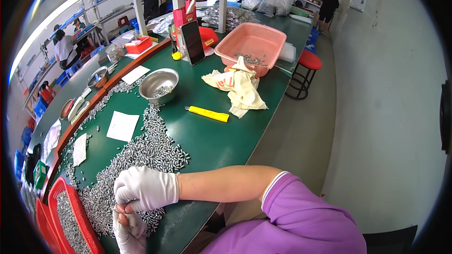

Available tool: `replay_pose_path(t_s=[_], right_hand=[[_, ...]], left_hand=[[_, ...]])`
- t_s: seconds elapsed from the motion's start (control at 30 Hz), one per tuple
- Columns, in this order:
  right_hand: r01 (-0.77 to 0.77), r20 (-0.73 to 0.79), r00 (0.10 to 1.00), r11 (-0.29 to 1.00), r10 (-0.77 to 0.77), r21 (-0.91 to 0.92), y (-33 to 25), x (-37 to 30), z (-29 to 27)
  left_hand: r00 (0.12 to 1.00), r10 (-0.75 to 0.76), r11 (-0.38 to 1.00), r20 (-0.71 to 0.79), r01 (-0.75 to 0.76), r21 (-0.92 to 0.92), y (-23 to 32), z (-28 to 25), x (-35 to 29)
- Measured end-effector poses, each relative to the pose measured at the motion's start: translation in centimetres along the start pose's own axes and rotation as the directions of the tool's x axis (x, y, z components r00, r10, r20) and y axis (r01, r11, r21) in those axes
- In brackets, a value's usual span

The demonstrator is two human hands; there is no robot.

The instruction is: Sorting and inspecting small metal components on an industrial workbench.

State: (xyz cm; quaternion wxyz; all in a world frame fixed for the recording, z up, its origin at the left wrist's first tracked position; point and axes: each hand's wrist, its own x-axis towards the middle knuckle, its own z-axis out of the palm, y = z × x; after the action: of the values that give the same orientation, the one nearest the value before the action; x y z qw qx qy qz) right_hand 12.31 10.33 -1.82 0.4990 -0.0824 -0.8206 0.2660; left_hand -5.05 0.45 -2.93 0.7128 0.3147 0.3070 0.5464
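Both my hands wear white gloves with some fingertips bare, and they meet over a spread of small silver metal pins on the green table. My right hand reaches in from the right, its fingers closed in a pinch. Just below it, my left hand is closed too, its fingertips touching those of the right. Whatever sits between the fingertips is too small or hidden to make out. Beside my left hand stands a red basket filled with the same kind of silver pieces.
A steel bowl holds more pins. Around it lie paper slips, a yellow utility knife and a cream cloth. Farther back are a phone on a stand and a pink basket. A wooden strip edges the left side.
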Motion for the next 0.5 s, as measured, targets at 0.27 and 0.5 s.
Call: replay_pose_path(t_s=[0.27, 0.5], right_hand=[[0.083, 0.016, 0.996, 0.996, -0.084, 0.033, -0.3, 0.3, 0.8], [0.087, -0.102, 0.989, 0.979, -0.107, -0.185, 0.9, 0.8, -2.2]], left_hand=[[0.998, 0.059, 0.987, -0.039, -0.052, 0.150, 0.2, -0.2, -1.1], [0.993, 0.088, 0.973, -0.076, -0.070, 0.218, 0.3, 1.6, -0.4]])
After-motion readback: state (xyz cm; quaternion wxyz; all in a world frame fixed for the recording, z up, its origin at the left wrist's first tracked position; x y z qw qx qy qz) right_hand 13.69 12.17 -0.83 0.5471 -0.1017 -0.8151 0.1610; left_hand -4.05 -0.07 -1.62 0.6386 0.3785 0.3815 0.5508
